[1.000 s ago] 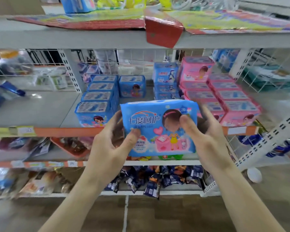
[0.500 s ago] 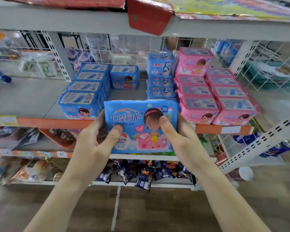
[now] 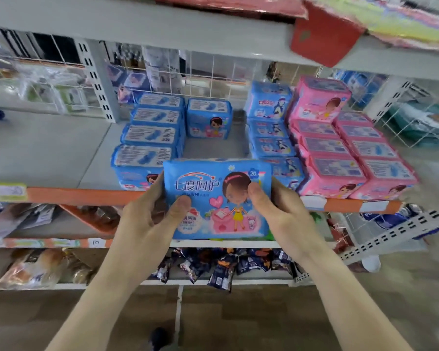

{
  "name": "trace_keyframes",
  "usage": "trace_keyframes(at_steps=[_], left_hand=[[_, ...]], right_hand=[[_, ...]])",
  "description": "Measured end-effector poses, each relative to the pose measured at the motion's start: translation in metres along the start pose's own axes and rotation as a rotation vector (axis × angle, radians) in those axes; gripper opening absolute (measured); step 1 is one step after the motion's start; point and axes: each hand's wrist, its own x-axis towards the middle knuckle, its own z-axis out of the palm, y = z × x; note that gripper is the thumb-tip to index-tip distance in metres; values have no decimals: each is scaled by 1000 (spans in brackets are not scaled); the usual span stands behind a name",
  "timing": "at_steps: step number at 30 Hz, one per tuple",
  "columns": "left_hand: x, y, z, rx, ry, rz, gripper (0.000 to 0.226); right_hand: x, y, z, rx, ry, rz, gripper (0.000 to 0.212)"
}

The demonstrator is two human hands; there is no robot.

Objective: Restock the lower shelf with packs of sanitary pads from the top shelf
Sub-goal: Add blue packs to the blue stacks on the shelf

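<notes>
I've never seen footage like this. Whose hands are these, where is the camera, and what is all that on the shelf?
There is no machine here: a person wears a wide-angle camera on the head, looking forward and down, so you see their own arms. The left hand and right hand grip one blue pack of sanitary pads by its sides, front facing the camera, just in front of the orange-edged shelf. On that shelf stand a row of blue packs, a single blue pack behind an open gap, a middle blue row and pink packs. Lower shelves hold snack bags.
</notes>
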Motion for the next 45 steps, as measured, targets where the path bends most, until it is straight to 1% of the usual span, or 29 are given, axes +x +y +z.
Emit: trace_keyframes(at_steps=[2, 6, 8, 10, 12, 15, 16, 17, 18, 20, 23, 27, 28, 30, 32, 35, 37, 40, 41, 45], left_hand=[[7, -4, -18, 13, -49, 5, 37], [21, -15, -46, 127, -121, 92, 32], [29, -22, -55, 161, -150, 124, 38], [39, -28, -61, 192, -176, 121, 43], [46, -31, -64, 199, -192, 95, 41], [55, -32, -61, 223, -211, 70, 42], [57, -32, -58, 221, -220, 69, 40], [60, -32, -55, 221, -225, 69, 37], [63, -33, -53, 225, -222, 70, 36], [67, -36, -46, 248, -217, 68, 37], [72, -41, -35, 316, -190, 69, 38], [83, -40, -20, 403, -119, 19, 43], [87, -40, -16, 425, -103, 18, 41], [97, -36, -5, 435, -58, 23, 29], [106, -29, 7, 444, 6, 21, 25], [123, -22, 21, 482, 61, -16, 36], [137, -21, 27, 524, 88, -30, 49], [161, -23, 34, 693, 122, -26, 79], [169, -23, 36, 742, 133, -30, 82], [202, -20, 42, 828, 130, -15, 61]], right_hand=[[6, -4, 14, -34, 18, -8, 35], [17, -9, 38, -90, 75, -34, 28], [21, -6, 46, -114, 112, -33, 31], [22, -3, 52, -121, 140, -11, 34], [21, -3, 55, -125, 159, 18, 23], [25, -2, 52, -160, 181, 14, 20], [28, -1, 50, -167, 192, 19, 14], [30, 1, 47, -182, 206, 30, 15], [31, 3, 45, -199, 217, 39, 21], [34, 9, 38, -206, 223, 64, 26], [41, 18, 27, -214, 191, 89, 30], [61, 31, 11, -272, 150, 83, 36], [67, 35, 7, -276, 148, 82, 33], [82, 41, -2, -257, 144, 75, 27], [96, 44, -13, -243, 136, 51, 30], [117, 44, -26, -256, 118, -21, 47], [134, 45, -32, -261, 120, -55, 49], [162, 47, -38, -289, 80, -115, 55], [171, 49, -39, -288, 64, -130, 56], [204, 53, -42, -293, 78, -108, 51]])
